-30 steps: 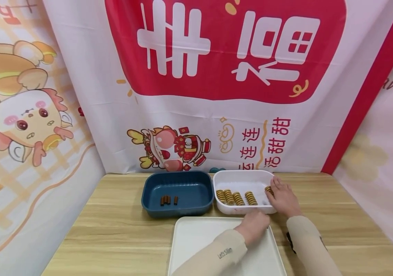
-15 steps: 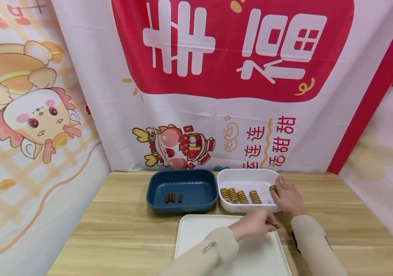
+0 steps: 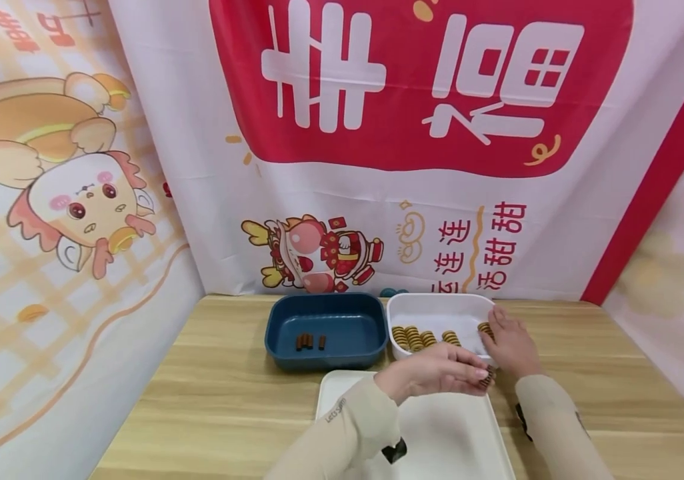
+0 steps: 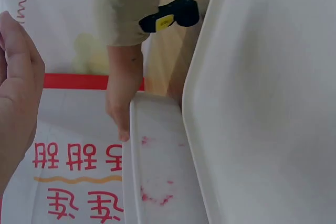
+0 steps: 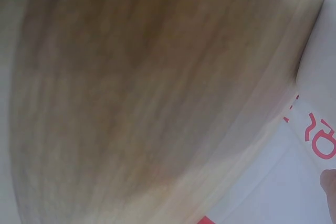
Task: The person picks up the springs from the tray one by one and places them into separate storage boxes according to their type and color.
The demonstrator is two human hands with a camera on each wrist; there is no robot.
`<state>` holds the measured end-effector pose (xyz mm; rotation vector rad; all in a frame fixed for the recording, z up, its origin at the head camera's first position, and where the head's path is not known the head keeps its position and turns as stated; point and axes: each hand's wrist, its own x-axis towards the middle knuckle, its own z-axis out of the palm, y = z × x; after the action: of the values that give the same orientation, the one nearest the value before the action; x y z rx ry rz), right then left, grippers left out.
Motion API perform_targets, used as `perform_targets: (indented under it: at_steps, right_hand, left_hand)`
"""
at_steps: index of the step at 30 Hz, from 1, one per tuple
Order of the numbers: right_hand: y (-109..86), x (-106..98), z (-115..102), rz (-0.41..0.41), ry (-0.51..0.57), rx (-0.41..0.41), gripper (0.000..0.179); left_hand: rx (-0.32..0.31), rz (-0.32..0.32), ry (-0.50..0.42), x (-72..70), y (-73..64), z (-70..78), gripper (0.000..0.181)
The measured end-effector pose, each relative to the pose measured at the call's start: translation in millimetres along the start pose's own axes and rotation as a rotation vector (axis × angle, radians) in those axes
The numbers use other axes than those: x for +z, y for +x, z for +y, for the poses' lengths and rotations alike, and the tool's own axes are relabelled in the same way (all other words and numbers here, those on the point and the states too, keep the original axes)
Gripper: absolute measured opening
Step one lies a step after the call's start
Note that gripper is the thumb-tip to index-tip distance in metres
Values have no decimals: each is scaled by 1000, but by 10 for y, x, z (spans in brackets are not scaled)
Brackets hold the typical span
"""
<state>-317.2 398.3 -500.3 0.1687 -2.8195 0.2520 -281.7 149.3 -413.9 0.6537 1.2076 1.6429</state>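
In the head view my left hand [image 3: 438, 370] is over the far right part of the white tray [image 3: 420, 427]. Its fingertips pinch a small, dark-striped roll [image 3: 487, 377]. Only part of the left hand [image 4: 18, 93] shows in the left wrist view, without the roll. My right hand [image 3: 515, 343] holds the right rim of the white bin [image 3: 438, 303], thumb towards the inside. Several yellow-and-dark striped rolls [image 3: 414, 339] lie in this bin, one of them beside the right thumb. A fingertip [image 5: 328, 187] of the right hand edges into the right wrist view.
A dark blue bin [image 3: 327, 363] stands left of the white bin, with several short brown sticks [image 3: 322, 343] inside. Both bins sit behind the tray on a wood-grain table [image 3: 210, 393]. A printed cloth [image 3: 318, 187] hangs behind the table.
My left hand has lifted off the tray's right edge and turned, with the striped roll now visible at its fingertips. The right hand stays at the white bin's rim. The head view has shifted slightly.
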Motion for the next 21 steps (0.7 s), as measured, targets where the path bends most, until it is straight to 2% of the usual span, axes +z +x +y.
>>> perform_targets:
  at_steps: [8,17,21]
  right_hand:
    - [-5,-20,4,1,-2,-1,59]
    - [-27,-52,-17,-16,6,5,59]
    - [-12,-32,-25,-21,4,8,60]
  left_hand:
    - [42,84,-40,-101,-101,94,35]
    - [114,275,-135,-185,-137,99,25]
    - [123,352,-161,-233,-136,99,25]
